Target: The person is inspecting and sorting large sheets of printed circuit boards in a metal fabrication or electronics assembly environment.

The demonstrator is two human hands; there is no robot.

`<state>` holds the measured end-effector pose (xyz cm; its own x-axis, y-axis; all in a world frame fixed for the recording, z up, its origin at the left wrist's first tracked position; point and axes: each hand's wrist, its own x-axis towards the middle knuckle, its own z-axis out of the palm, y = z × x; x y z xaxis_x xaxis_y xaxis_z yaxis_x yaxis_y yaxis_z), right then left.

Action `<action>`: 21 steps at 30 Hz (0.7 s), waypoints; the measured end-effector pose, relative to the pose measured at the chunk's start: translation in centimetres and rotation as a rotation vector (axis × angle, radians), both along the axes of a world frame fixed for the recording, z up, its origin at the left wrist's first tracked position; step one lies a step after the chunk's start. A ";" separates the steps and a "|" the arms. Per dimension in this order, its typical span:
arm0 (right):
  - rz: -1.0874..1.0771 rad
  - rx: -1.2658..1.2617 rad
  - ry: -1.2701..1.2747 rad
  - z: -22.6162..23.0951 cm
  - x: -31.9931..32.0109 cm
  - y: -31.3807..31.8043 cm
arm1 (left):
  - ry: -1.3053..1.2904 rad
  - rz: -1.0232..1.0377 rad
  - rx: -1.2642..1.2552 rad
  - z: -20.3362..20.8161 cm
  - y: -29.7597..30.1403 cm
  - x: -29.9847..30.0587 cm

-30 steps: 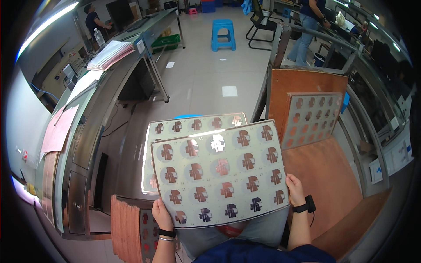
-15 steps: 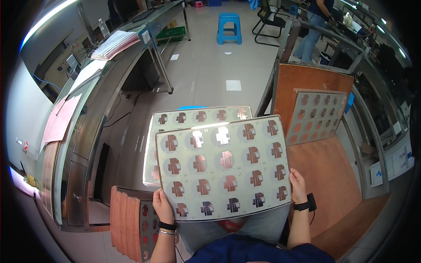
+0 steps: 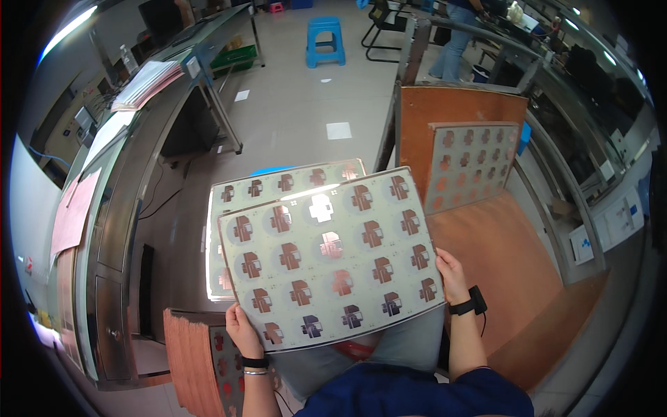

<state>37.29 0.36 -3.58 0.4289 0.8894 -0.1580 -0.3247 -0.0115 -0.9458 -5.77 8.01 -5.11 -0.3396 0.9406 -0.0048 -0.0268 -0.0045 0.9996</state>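
I hold up a pale green circuit board panel (image 3: 319, 267) in front of my lap. Rows of copper-coloured patterns in round fields cover it, and glare whitens one near the top. My left hand (image 3: 244, 333) grips its lower left corner, and my right hand (image 3: 451, 276) grips the right edge low down. Both hands are closed on the rim. Behind this panel lies a similar one (image 3: 271, 185), mostly covered by it. A blue surface (image 3: 271, 171) peeks out above that rear panel.
To the right, another panel (image 3: 471, 167) leans against an upright brown board (image 3: 462, 104) on a wooden base (image 3: 497, 243). A thick stack of reddish-edged sheets (image 3: 189, 365) stands at lower left. A metal desk (image 3: 125, 267) runs along the left; a blue stool (image 3: 325, 42) stands ahead.
My view has swung a little to the right and tilted, so the surroundings sit further left. The held panel appears slightly more tilted, its right side higher. Both hands keep their grip.
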 end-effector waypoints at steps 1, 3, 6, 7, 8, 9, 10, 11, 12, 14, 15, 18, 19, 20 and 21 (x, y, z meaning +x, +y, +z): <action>0.001 -0.005 0.003 -0.1 0.0 0.0 | -0.004 -0.013 -0.003 0.0 0.1 0.1; -0.006 -0.009 0.003 -0.3 0.2 -0.2 | -0.009 -0.017 0.004 0.1 0.0 0.0; -0.001 -0.001 -0.015 -0.2 0.3 -0.3 | -0.025 -0.056 -0.017 0.3 0.0 -0.2; 0.020 -0.016 -0.012 -0.2 0.6 -0.4 | -0.046 -0.083 -0.017 0.2 0.0 -0.4; 0.041 -0.028 -0.008 -0.3 0.7 -0.3 | -0.038 -0.088 -0.015 0.2 0.0 -0.5; 0.036 -0.026 0.000 -0.3 0.6 -0.2 | -0.034 -0.087 -0.030 0.3 -0.1 -0.5; 0.037 -0.037 -0.003 -0.3 0.4 -0.1 | -0.030 -0.085 -0.044 0.4 -0.1 -0.6; 0.045 -0.049 -0.011 -0.3 0.5 0.0 | -0.027 -0.082 -0.043 0.4 -0.1 -0.6; 0.049 -0.048 -0.008 -0.3 0.5 0.0 | -0.017 -0.087 -0.048 0.6 -0.1 -0.5; 0.023 -0.057 -0.040 -0.3 0.4 -0.1 | -0.004 -0.086 -0.051 0.4 0.0 -0.6; 0.027 -0.055 -0.037 -0.2 0.3 0.0 | -0.003 -0.084 -0.056 0.1 0.1 -0.7; 0.002 -0.062 -0.063 0.1 0.4 -0.2 | 0.014 -0.079 -0.060 0.1 0.2 -0.5; 0.000 -0.050 -0.068 -0.2 0.4 -0.2 | 0.031 -0.072 -0.059 0.3 0.3 -0.4; -0.010 -0.034 -0.078 -0.4 0.6 -0.4 | 0.049 -0.085 -0.048 0.7 0.3 -0.2; -0.032 -0.023 -0.094 -0.9 0.8 -0.3 | 0.062 -0.101 -0.032 0.8 0.3 0.0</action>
<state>38.11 0.03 -4.52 0.4704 0.8719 -0.1361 -0.2355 -0.0246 -0.9716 -5.78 8.34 -4.28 -0.2437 0.9697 -0.0175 0.0363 0.0272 0.9990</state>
